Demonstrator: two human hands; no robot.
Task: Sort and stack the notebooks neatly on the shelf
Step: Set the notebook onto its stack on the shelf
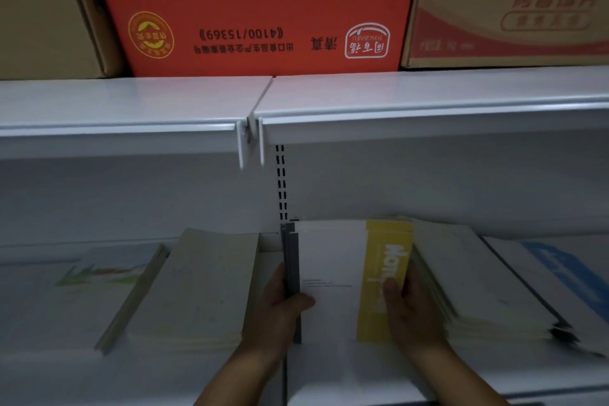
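- Up top at the far left: plain brown box (43, 10), cut off at the side and the top.
- Below, on the white lower shelf (362, 372): flat notebook with a green and orange picture (99, 273), too blurry to make out, left part faded into the glare.
- Just beside it: tilted pale stack (197, 287) of thin notebooks, covers too dim to read.
- Above, on the white upper shelf (131, 102): big red box (257, 10) with upside-down writing, top letters cut off.
- In the middle, between the two shelf halves: post with black slots (281, 181), lower end hidden behind the held notebooks.
- Left hand (280, 306): curled round the grey back edge of the white and yellow notebooks (329, 260), thumb on top, fingers hidden under.
- White and yellow notebooks: low over the lower shelf, between both hands; hard to count.
- Right hand (412, 306): gripping the yellow side, thumb over part of the white word, fingers out of sight.
- Touching that hand: fanned pale stack (478, 280).
- Far right: blue-striped notebook (566, 273), cut off by the edge.
- Above it: tan box (510, 3), faint red print, cut off.
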